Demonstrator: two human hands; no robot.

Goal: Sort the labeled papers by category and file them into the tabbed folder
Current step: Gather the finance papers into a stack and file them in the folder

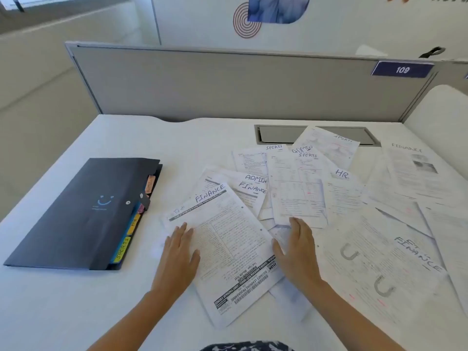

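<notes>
My left hand (177,254) and right hand (296,252) lie flat, fingers straight, on the papers (298,188) strewn right of the closed folder (81,214). Overlapping sheets could slide, mixing categories.

Holding both bare forearms (131,312) stretched forward. Lying palm-down with the left grip (178,252), fingers straight and together. Same with the right grip (297,252), thumb spread wide.
</notes>
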